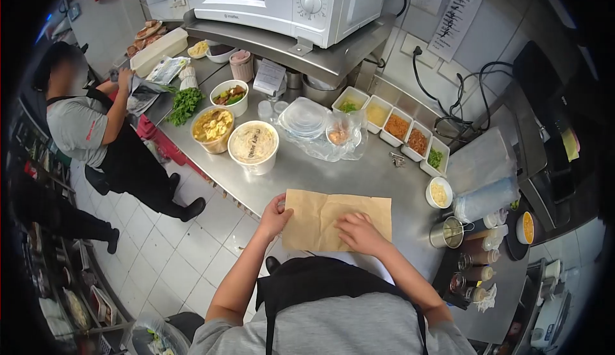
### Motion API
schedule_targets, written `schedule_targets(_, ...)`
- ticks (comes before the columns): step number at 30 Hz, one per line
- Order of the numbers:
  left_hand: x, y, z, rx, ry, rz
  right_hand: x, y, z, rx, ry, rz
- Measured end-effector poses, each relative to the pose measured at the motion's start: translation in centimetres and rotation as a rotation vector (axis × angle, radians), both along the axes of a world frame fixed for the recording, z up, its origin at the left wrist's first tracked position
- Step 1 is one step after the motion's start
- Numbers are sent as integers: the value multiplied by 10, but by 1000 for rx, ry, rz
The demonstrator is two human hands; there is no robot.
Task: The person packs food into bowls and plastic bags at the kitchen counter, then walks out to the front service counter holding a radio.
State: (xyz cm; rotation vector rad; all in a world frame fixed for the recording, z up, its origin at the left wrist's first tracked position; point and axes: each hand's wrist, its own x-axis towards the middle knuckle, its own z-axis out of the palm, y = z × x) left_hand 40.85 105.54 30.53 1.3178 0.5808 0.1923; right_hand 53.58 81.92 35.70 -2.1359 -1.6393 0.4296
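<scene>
A flat brown paper bag (314,224) lies at the table's front edge, creased across its surface. My left hand (275,217) pinches its left edge between thumb and fingers. On the bag's right half, my right hand (362,233) rests palm down, fingers slightly bent and apart, gripping nothing. Just beyond the bag stands a large white tub (254,147) with handwriting on its lid. Beside that tub are a bowl of yellow food (212,129) and a white bowl with meat and greens (229,99).
Clear plastic lids (304,119) and a plastic bag (339,140) lie mid-table. White containers of toppings (397,128) line the back right, with sauce bottles (480,259) at right. A microwave (288,3) sits on a shelf above. A co-worker (96,124) stands at left.
</scene>
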Motion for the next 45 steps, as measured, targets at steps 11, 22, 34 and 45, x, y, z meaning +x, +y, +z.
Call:
schedule_targets(11,-18,-4,17,-2,145,202,-42,74,-41,123,-377,131)
schedule_targets(22,-9,6,27,319,32,-26,4,123,-8,2,228,26)
schedule_targets(34,-7,5,51,545,-65,-14,-2,116,21,193,151,123)
schedule_targets(45,1,-24,37,450,-177,217,-25,102,24,555,377,-126)
